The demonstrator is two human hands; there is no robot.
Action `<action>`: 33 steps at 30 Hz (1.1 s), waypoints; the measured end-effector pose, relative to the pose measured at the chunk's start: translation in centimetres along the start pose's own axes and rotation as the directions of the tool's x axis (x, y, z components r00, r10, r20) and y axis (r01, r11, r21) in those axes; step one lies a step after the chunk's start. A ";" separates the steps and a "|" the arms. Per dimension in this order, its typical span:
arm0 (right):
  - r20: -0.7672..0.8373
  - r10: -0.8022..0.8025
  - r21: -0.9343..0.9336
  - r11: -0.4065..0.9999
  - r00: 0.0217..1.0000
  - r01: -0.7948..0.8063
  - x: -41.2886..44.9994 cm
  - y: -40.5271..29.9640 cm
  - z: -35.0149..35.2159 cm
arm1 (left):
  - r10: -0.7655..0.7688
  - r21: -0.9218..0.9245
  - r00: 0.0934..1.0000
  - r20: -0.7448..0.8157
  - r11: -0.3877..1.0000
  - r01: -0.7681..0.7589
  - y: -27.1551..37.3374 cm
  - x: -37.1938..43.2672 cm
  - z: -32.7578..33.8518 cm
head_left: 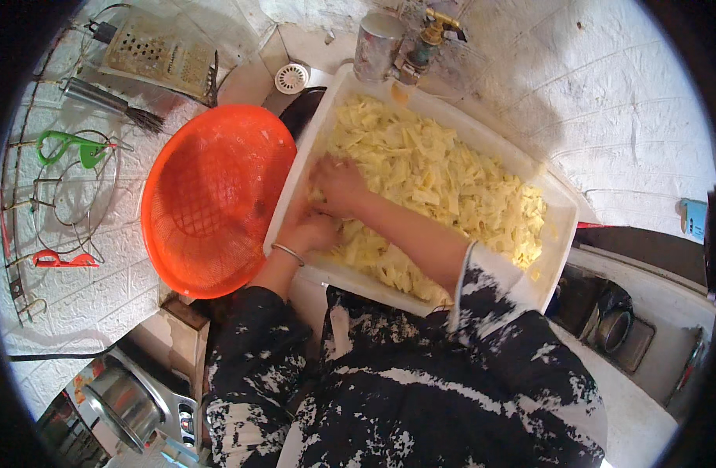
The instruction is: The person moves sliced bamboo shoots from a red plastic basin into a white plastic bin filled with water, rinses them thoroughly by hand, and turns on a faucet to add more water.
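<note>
A large white plastic tub (pixel 560 251) is filled with pale yellow, flat sliced pieces (pixel 428 158) that look like a cut vegetable. Both hands are down among the slices at the tub's left end. My right hand (pixel 340 184) lies farther from my body, its fingers partly sunk in the pieces and blurred. Nearer to me, my left hand (pixel 320 231), with a metal bangle at the wrist, reaches in over the near left corner; its fingers are mostly hidden. Whether either hand grips any slices cannot be made out. An orange plastic colander (pixel 217 199) stands just left of the tub.
A brass tap (pixel 433 32) and a metal can (pixel 378 47) are at the tub's far edge. A box grater (pixel 159 55), a brush (pixel 115 105) and a wire rack (pixel 71 199) hang on the left wall. A metal pot (pixel 123 403) sits on a stove at lower left.
</note>
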State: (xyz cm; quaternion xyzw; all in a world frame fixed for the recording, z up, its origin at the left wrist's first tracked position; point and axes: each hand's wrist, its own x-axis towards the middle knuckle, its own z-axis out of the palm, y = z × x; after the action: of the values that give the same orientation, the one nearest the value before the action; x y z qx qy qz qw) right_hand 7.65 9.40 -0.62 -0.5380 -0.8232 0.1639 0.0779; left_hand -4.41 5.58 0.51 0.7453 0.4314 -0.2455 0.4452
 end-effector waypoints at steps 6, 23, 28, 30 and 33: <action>0.449 -0.133 0.052 0.991 0.884 0.123 -0.4 0.0 -2.7 | -0.002 -0.162 0.956 -0.292 0.986 -0.048 -1.6 -5.2 -0.1; 0.345 -0.340 -0.045 0.925 0.875 0.378 -3.6 3.0 1.7 | -0.023 -0.239 0.845 -0.534 0.963 -0.125 -1.3 -3.3 -0.1; 0.472 -0.113 -0.170 0.962 0.874 0.216 -7.9 0.7 -2.4 | -0.114 -0.069 0.930 -0.349 0.993 0.096 3.9 -2.3 -2.3; 0.425 -0.360 -0.055 0.906 0.830 0.421 -7.9 2.9 -3.2 | -0.260 -0.136 0.823 -0.504 0.966 0.222 3.8 -0.6 -1.0; 0.425 -0.037 -0.056 0.996 0.904 0.068 -5.8 4.8 -6.0 | -0.272 -0.340 0.812 -0.517 0.935 0.096 2.3 1.8 -0.1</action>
State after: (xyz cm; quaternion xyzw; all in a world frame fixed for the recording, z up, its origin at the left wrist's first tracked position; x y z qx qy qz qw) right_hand 15.95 7.03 3.57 -0.4696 -0.8398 0.2459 -0.1171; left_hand -1.52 5.92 0.22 0.6625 0.6447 0.0073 0.3813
